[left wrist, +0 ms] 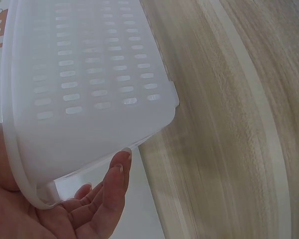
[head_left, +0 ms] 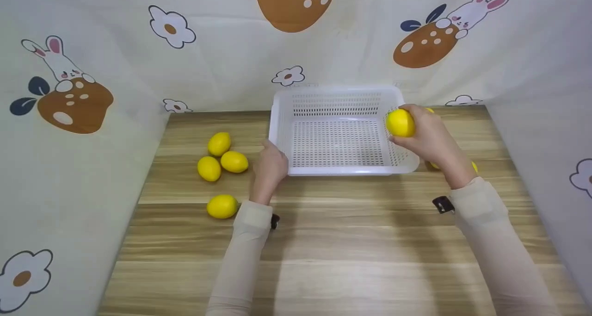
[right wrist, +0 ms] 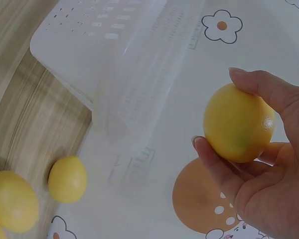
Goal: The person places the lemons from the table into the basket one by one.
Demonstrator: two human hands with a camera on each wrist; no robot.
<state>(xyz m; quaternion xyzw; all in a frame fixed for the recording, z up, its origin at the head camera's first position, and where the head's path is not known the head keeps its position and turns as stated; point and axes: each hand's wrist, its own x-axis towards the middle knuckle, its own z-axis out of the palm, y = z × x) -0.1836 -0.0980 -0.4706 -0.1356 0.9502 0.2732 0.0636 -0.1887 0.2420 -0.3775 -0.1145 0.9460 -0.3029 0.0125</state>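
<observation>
The right hand has its grip clamped on a lemon near the right rim of the white basket, by the table's far edge. The left hand grips the basket's near left corner. Four lemons lie toward the table's left edge.

four lemons lay on counter, left of basket | more lemons lay right | cloth hung behind

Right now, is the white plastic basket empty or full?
Empty: in the head view, the basket shows a bare slotted floor; the right hand holds a yellow lemon.
</observation>
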